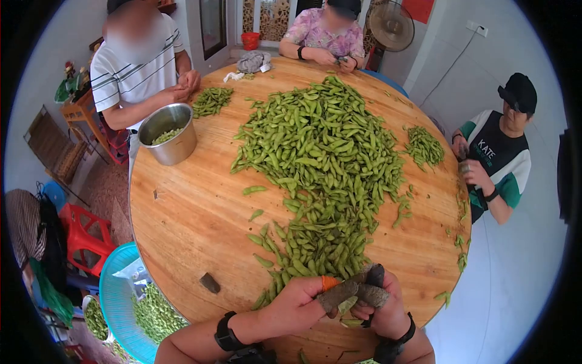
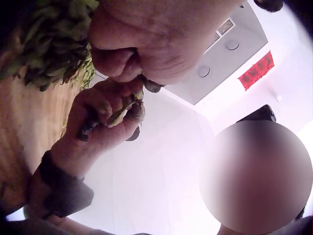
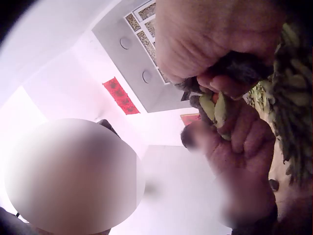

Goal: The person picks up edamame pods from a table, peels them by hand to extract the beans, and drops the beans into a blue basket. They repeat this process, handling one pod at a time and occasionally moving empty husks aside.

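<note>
Near the table's front edge in the head view, the left hand (image 1: 290, 309) and right hand (image 1: 388, 306) meet, their fingers curled together around a green pod (image 1: 347, 304). Dark coverings wrap some fingertips, and an orange band circles a left finger. In the right wrist view the pod (image 3: 221, 108) looks split, pinched between both hands. The left wrist view shows the right hand (image 2: 105, 117) curled with a pale green piece between its fingers. Just beyond the hands lies a large heap of green pods (image 1: 321, 139).
On the round wooden table (image 1: 188, 224) are a metal pot (image 1: 176, 145) at the left, a dark block (image 1: 210, 283), and small pod piles. Three people sit around it. A blue basket (image 1: 115, 303) with shelled beans stands at the lower left, near a red stool (image 1: 85, 236).
</note>
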Demonstrator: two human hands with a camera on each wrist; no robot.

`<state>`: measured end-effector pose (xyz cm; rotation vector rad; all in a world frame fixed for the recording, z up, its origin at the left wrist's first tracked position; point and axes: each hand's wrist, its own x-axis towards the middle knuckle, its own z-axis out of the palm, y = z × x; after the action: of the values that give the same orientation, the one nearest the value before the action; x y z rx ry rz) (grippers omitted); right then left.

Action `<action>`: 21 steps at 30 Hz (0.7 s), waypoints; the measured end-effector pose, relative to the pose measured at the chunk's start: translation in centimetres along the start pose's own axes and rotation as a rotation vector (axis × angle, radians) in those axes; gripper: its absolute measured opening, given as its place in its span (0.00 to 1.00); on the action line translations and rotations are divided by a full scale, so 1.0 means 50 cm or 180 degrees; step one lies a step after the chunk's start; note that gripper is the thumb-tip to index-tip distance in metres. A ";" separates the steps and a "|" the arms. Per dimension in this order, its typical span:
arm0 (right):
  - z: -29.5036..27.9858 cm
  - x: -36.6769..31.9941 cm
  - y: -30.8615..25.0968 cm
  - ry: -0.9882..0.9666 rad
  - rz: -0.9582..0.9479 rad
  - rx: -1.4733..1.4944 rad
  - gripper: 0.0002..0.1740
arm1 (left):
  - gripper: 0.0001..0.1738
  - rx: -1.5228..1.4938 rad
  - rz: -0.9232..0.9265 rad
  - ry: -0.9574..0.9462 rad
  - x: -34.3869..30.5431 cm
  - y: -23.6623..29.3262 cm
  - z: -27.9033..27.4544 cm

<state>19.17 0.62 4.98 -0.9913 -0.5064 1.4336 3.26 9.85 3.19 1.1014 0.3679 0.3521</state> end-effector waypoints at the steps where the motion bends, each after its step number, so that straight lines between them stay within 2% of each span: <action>1: -0.002 0.000 0.000 -0.0058 0.0024 0.0148 0.07 | 0.13 0.0072 0.0113 -0.0012 0.000 0.000 0.001; 3: -0.009 -0.001 0.001 -0.0110 0.0047 0.0297 0.08 | 0.13 0.0141 0.0222 -0.0028 0.000 -0.001 0.000; 5: -0.015 -0.002 0.006 -0.0096 -0.0225 -0.0492 0.10 | 0.11 0.0309 -0.0451 0.0168 -0.002 -0.001 -0.003; 6: -0.016 0.000 0.009 -0.0083 -0.0223 -0.0483 0.10 | 0.11 0.0308 -0.0465 0.0161 0.000 -0.010 -0.004; 8: -0.014 0.004 0.015 -0.0073 -0.0937 -0.1943 0.12 | 0.09 0.1014 0.0581 0.0439 0.005 -0.036 -0.008; 9: -0.019 0.004 0.019 -0.0059 -0.0936 -0.1936 0.12 | 0.09 0.1015 0.0571 0.0427 0.005 -0.032 -0.005; 11: -0.030 0.008 0.029 0.0012 -0.1181 -0.2338 0.12 | 0.08 0.1201 0.0068 0.0717 0.006 -0.020 0.000; 15: -0.029 0.019 0.047 0.0249 -0.1262 -0.2461 0.14 | 0.08 0.1135 0.0079 0.0840 0.005 -0.021 -0.002; 18: -0.002 0.028 0.044 0.0546 -0.1436 -0.2142 0.15 | 0.08 0.1007 0.0229 0.1172 0.003 -0.014 0.001; 20: 0.006 0.024 0.032 0.0409 -0.1075 -0.2337 0.15 | 0.08 0.0772 0.0695 0.1303 0.009 -0.027 -0.003; 21: 0.007 0.020 0.029 0.0407 -0.1076 -0.2337 0.15 | 0.08 0.0773 0.0697 0.1304 0.009 -0.023 0.002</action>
<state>18.20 1.44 3.74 -1.4751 -1.0905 0.8713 3.78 9.50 2.11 1.3110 0.6676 0.7474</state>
